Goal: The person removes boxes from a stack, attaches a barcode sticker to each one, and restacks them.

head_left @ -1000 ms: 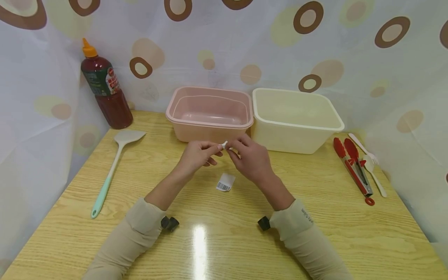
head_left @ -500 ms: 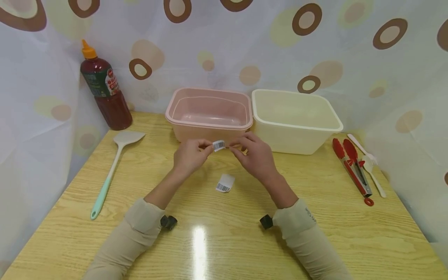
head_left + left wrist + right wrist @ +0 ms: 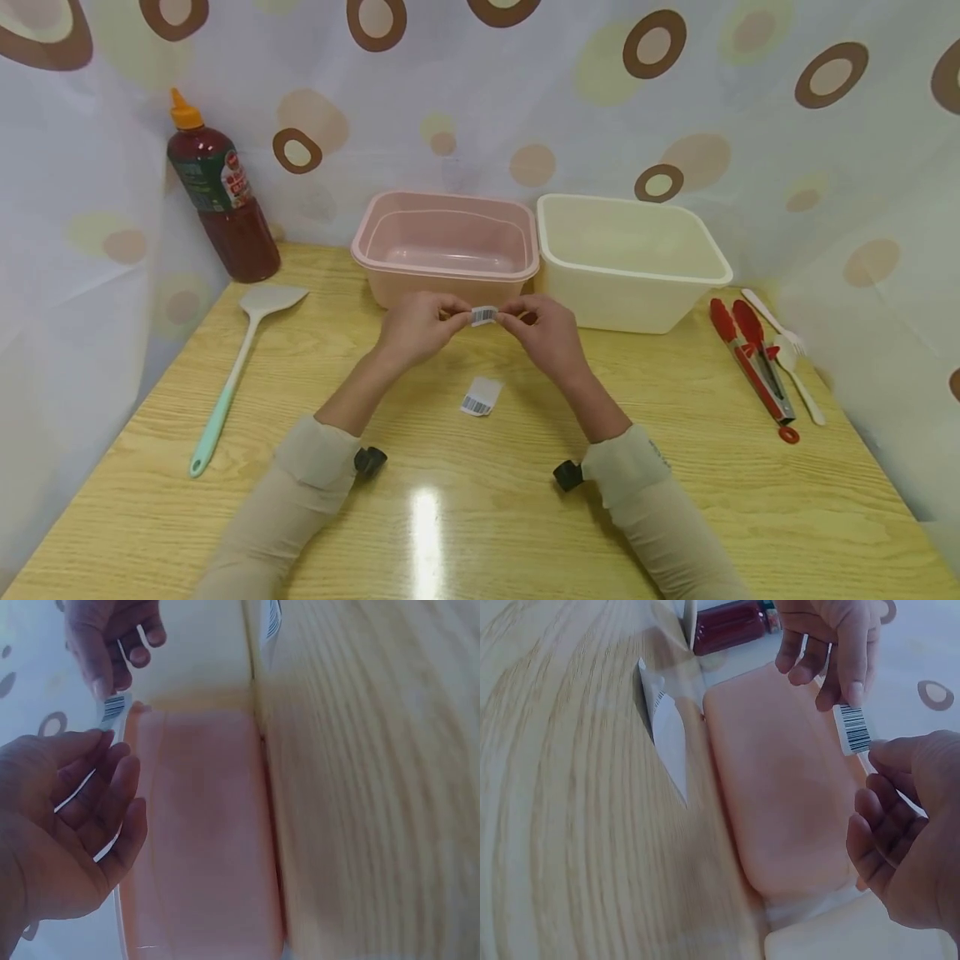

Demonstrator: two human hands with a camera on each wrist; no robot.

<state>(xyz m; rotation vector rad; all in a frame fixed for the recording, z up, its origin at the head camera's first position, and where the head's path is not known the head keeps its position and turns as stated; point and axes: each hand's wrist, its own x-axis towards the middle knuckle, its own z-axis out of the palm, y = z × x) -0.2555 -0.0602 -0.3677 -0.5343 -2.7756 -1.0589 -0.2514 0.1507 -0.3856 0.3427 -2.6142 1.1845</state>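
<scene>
A small white barcode sticker (image 3: 483,316) is stretched between both hands, just in front of the pink bin (image 3: 446,272). My left hand (image 3: 418,330) pinches its left end between thumb and forefinger. At the other end, thumb and forefinger of my right hand (image 3: 550,333) pinch it too. The right wrist view shows the bars of the sticker (image 3: 853,729) plainly, with the fingertips at its two edges. Below the hands, a second white label (image 3: 482,395) with a barcode along its lower edge lies on the table; its edges curl up in the right wrist view.
A cream bin (image 3: 633,287) stands right of the pink one. Red-tipped tongs (image 3: 752,358), a white fork (image 3: 774,321) and a white spoon (image 3: 801,379) lie at the right. On the left are a turner (image 3: 238,375) and a red sauce bottle (image 3: 223,204).
The sticker has turned so its barcode faces up, and the right hand, apart from it half a second ago, now pinches its right end. The left hand has shifted slightly right.
</scene>
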